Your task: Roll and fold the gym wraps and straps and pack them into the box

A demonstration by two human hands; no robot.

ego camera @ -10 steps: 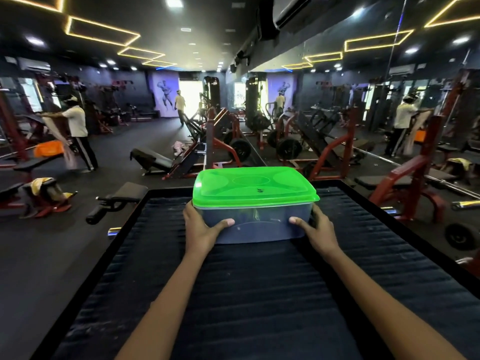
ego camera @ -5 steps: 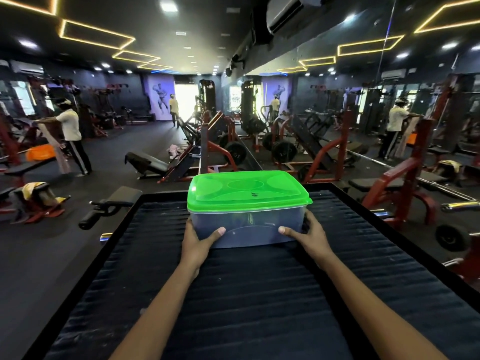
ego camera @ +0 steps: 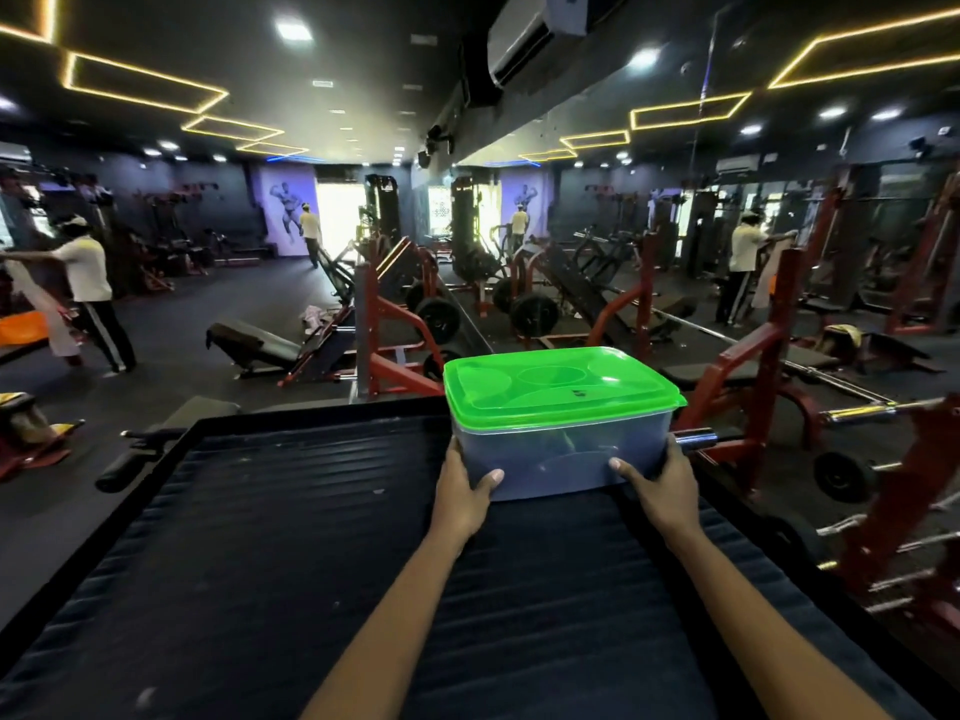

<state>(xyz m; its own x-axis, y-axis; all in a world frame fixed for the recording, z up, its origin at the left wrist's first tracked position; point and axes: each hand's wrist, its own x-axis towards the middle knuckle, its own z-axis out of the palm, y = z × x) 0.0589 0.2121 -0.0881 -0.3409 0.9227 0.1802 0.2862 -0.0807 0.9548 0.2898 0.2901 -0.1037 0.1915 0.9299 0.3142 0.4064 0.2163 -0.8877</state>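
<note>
A clear plastic box (ego camera: 558, 457) with a bright green lid (ego camera: 558, 389) snapped on sits near the far right of a dark ribbed mat surface (ego camera: 291, 537). My left hand (ego camera: 465, 491) grips the box's left side, thumb across its front wall. My right hand (ego camera: 662, 488) grips the right side the same way. Something dark shows faintly through the box wall; I cannot make out what. No wraps or straps lie outside the box.
The mat has a raised black rim (ego camera: 322, 413). Red weight benches and a chrome barbell (ego camera: 857, 410) stand close on the right. A black bench (ego camera: 260, 345) lies beyond the far edge. A person in a white shirt (ego camera: 85, 293) stands far left.
Both hands have carried the box to the right along the mat's far edge, and the view has swung so the box now sits right of centre.
</note>
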